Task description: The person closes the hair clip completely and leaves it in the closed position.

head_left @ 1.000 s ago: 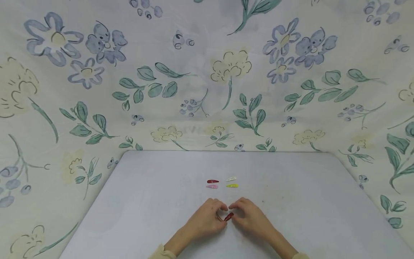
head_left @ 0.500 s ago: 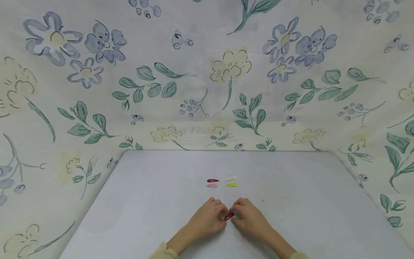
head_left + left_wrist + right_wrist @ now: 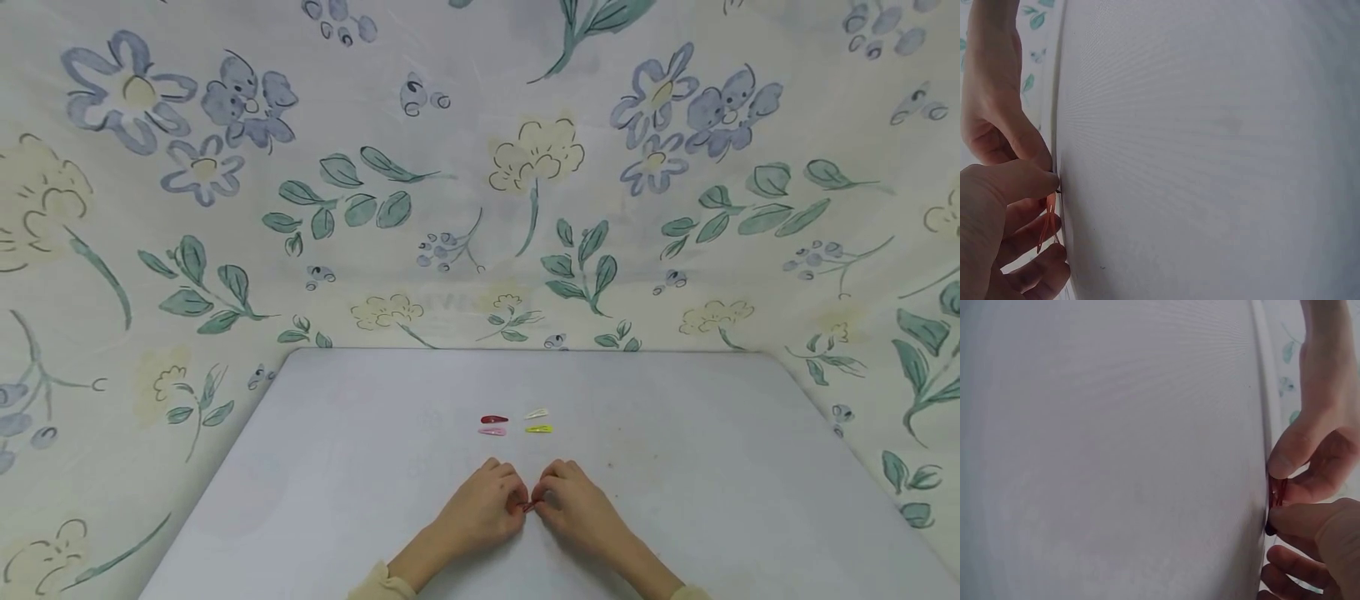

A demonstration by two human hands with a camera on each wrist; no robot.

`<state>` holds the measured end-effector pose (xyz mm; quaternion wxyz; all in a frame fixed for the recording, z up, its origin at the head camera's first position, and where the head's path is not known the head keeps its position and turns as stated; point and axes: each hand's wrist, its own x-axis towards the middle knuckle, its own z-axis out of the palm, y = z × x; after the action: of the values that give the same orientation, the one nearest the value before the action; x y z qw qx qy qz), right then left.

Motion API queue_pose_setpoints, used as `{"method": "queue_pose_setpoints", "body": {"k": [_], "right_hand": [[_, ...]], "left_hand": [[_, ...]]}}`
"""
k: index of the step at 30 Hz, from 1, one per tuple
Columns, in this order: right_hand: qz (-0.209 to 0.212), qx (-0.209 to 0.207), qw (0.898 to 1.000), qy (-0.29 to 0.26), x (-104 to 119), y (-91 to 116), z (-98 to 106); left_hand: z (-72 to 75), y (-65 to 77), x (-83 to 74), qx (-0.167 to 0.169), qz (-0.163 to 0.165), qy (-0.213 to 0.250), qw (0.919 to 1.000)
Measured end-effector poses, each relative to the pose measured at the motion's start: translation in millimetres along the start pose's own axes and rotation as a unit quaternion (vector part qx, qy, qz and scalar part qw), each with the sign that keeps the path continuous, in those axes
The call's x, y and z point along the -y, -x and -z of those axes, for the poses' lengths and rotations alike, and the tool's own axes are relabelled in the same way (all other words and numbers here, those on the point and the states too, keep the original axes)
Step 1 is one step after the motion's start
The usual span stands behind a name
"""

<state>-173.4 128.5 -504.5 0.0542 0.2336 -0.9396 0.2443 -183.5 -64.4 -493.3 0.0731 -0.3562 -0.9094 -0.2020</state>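
Note:
A red snap hair clip [image 3: 529, 506] is held between both hands near the front of the table. My left hand [image 3: 491, 504] pinches one end of it with thumb and fingers. From the other side my right hand [image 3: 576, 504] pinches the opposite end. In the left wrist view the clip [image 3: 1050, 215] shows as thin orange-red prongs that stand slightly apart below the left thumb. In the right wrist view the red clip [image 3: 1277, 490] spans the short gap between the two hands' fingertips. Fingers cover much of it.
Beyond the hands, several hair clips lie on the white table [image 3: 360, 467]: a dark red clip [image 3: 493, 420], a pink clip [image 3: 492, 432], a white clip [image 3: 537, 413] and a yellow clip [image 3: 538, 429]. A floral cloth [image 3: 450, 250] hangs behind the table.
The fingers of both hands have closed in around the red clip. It has turned from showing its broad dark red face to a thin edge. The clips on the table have not moved.

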Motion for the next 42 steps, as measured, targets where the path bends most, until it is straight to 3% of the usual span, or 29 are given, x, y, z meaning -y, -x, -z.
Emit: {"method": "queue_pose_setpoints", "body": {"k": [15, 21, 30, 34, 42], "right_hand": [[-0.035, -0.014, 0.998, -0.045, 6, 0, 2], [-0.017, -0.038, 0.995, -0.091, 6, 1, 5], [0.002, -0.029, 0.987, -0.159, 2, 0, 10], [0.02, -0.028, 0.983, -0.179, 2, -1, 13], [0.062, -0.043, 0.978, -0.194, 3, -7, 20]], "left_hand": [[-0.8, 1.6, 2.0, 0.001, 0.018, 0.014, 0.9997], [-0.2, 3.5, 3.0, -0.011, 0.039, 0.07, 0.9968], [12.7, 2.1, 3.1, -0.009, 0.071, 0.194, 0.9784], [18.7, 1.8, 4.1, -0.018, 0.074, 0.218, 0.973], [27.8, -0.2, 6.1, -0.057, 0.041, 0.219, 0.9732]]}}
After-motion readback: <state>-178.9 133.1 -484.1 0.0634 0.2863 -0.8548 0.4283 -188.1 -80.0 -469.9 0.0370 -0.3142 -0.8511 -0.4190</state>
